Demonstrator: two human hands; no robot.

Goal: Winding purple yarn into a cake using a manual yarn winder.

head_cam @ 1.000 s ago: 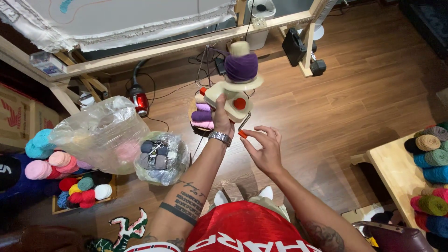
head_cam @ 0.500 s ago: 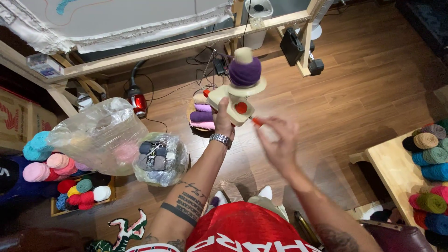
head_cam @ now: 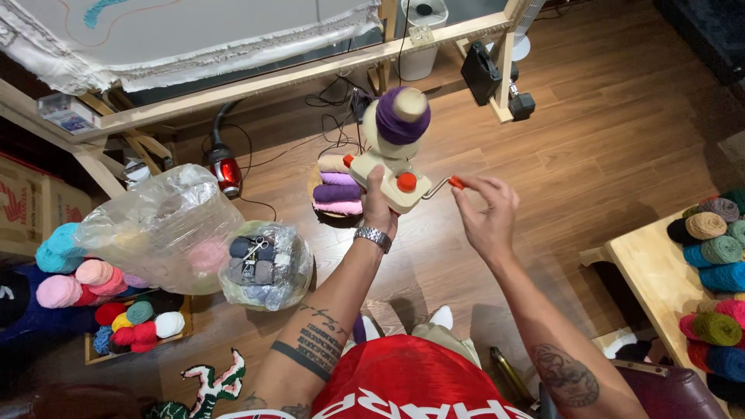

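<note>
Above the wooden floor we hold a cream plastic yarn winder in the air, our left hand clenched around its boxy base. A round red knob sits on its face, and a rounded cake of purple yarn wraps the tilted cone on top. Our right hand pinches the orange grip of the thin metal crank at the winder's side. Below the winder, soft pastel skeins lie stacked on the floor. Crinkled clear plastic bags bulge at our left, and fuzzy yarn balls crowd the pale wooden tabletop at our right.
</note>
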